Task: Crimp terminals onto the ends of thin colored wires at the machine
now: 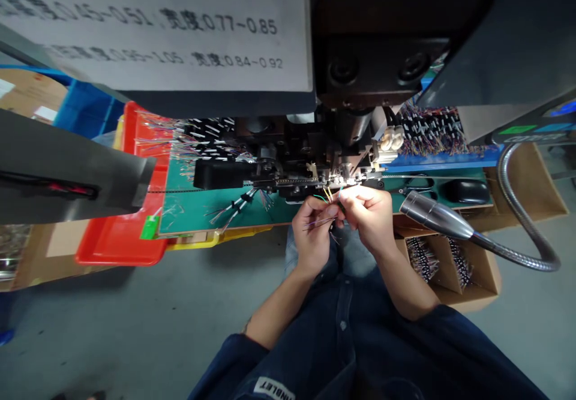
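Both hands meet at the front of a dark metal machine (288,169), just below its lit working point. My left hand (312,232) is closed on a bundle of thin coloured wires (320,222), whose loose ends fan out below the fingers. My right hand (369,213) pinches the wires beside it, its fingertips close to the machine. Green and yellow wire ends point up toward the metal parts. Left of the hands, more wire bundles with black and white sleeves (238,205) lie on the green work surface (180,213).
A red tray (119,241) stands at the left, and a flexible metal lamp (436,215) reaches in from the right. Behind the machine lie heaps of wire bundles (432,127). A divided cardboard box (486,268) holds more, lower right. Pliers (416,185) rest on the surface.
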{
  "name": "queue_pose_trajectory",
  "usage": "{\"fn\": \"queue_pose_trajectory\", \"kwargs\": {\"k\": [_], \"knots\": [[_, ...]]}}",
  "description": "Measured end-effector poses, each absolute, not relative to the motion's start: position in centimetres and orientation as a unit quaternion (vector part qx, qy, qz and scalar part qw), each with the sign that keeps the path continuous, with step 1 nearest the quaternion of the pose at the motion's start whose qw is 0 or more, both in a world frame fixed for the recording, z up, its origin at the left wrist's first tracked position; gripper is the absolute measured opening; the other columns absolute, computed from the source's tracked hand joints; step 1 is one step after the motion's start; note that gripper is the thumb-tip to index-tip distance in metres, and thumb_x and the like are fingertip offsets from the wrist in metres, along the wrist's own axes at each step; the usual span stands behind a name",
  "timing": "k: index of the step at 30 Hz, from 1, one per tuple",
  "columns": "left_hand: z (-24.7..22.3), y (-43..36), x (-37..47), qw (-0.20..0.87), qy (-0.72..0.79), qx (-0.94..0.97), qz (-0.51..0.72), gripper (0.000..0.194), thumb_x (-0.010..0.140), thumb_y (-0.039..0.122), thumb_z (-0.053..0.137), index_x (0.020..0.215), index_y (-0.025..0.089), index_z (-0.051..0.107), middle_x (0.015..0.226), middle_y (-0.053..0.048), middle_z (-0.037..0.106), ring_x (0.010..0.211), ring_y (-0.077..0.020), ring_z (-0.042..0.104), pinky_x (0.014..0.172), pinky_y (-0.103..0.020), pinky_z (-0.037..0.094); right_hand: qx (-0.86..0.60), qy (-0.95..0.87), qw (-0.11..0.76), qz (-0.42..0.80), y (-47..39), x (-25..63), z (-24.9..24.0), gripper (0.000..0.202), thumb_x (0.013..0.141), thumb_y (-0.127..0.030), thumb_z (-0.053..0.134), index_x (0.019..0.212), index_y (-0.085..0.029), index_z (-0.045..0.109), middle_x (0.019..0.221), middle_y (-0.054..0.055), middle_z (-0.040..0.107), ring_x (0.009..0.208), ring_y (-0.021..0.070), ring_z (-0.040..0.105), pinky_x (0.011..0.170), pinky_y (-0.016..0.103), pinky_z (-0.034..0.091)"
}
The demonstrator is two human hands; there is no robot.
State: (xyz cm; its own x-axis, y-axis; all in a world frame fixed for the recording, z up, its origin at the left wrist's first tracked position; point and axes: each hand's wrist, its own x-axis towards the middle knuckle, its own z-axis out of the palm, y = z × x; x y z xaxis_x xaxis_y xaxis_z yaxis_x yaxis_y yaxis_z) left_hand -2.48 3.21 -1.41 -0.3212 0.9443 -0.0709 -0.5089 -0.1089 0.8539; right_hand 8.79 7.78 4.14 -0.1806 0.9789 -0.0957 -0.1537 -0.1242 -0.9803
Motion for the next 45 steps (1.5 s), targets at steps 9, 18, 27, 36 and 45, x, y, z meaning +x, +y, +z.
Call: {"fn": "queue_pose_trajectory", "kwargs": {"k": [9,18,27,36,45], "knots": [[-0.4,3.6,-2.4,0.510,0.412,0.256,0.711,0.039,0.096,0.047,0.101,0.087,0.021,0.072,0.073,0.005,0.063,0.058,-0.0084,0.054,0.057,-0.019,0.049,-0.454,-0.565,0.464,0.510,7.2,9.1,4.4,0.036,0.111,-0.048,0.080,0.090,-0.021,0.091,0.061,0.000,0.070,0.049,0.0134,0.057,0.051,0.030,0.050],[-1.5,3.2,-2.0,0.513,0.406,0.249,0.714,0.033,0.103,0.047,0.094,0.096,0.024,0.071,0.084,0.003,0.070,0.066,-0.0118,0.065,0.068,-0.024,0.062,-0.465,-0.454,0.456,0.608,7.7,8.7,3.5,0.045,0.100,-0.066,0.088,0.087,-0.023,0.086,0.054,-0.003,0.060,0.046,0.0140,0.049,0.045,0.030,0.045],[-0.8,3.5,-2.1,0.503,0.423,0.240,0.714,0.038,0.100,0.051,0.096,0.093,0.023,0.071,0.077,0.004,0.068,0.066,-0.0120,0.065,0.068,-0.024,0.061,-0.437,-0.394,0.459,0.666,7.9,8.6,3.0,0.045,0.100,-0.063,0.090,0.082,-0.023,0.083,0.049,-0.006,0.053,0.049,0.0140,0.052,0.053,0.030,0.046],[-0.8,3.6,-2.1,0.496,0.424,0.243,0.718,0.038,0.101,0.050,0.095,0.092,0.023,0.070,0.076,0.004,0.067,0.064,-0.0111,0.064,0.067,-0.024,0.061,-0.446,-0.393,0.459,0.660,7.9,8.5,2.8,0.044,0.100,-0.064,0.090,0.089,-0.022,0.089,0.051,-0.003,0.060,0.048,0.0147,0.054,0.050,0.030,0.047],[-1.3,3.3,-2.3,0.507,0.419,0.264,0.706,0.036,0.102,0.049,0.094,0.092,0.023,0.070,0.073,0.005,0.063,0.059,-0.0107,0.056,0.061,-0.023,0.056,-0.461,-0.482,0.440,0.600,7.7,8.8,4.7,0.042,0.101,-0.062,0.088,0.106,-0.020,0.094,0.056,-0.002,0.065,0.045,0.0143,0.049,0.045,0.031,0.046]]}}
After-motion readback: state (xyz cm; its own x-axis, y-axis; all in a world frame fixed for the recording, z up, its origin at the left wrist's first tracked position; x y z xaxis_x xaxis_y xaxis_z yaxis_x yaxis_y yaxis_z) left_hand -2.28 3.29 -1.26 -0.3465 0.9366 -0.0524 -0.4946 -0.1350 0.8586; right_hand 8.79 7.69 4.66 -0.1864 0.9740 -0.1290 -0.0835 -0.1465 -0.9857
